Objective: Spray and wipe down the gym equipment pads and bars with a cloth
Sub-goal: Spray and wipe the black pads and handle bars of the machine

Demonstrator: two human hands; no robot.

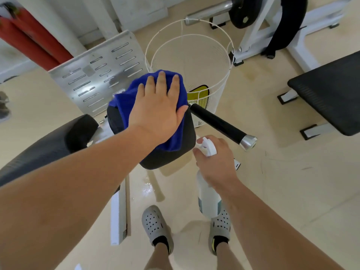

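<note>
A blue cloth [126,98] lies over a black seat pad [175,152] in the middle of the head view. My left hand [157,110] presses flat on the cloth with straight fingers. To the right of the pad, my right hand [216,162] grips the neck of a white spray bottle [208,199], which hangs down toward the floor. A black handle bar [220,125] with a chrome end sticks out to the right from behind the pad. A second black pad [44,149] lies at the left, under my forearm.
A white wire basket [194,55] stands behind the pad, with a yellow item at its base. A perforated metal plate [97,75] leans at the back left. A black bench [331,90] is at right. A barbell with a weight plate [243,12] is at the top. My feet stand below.
</note>
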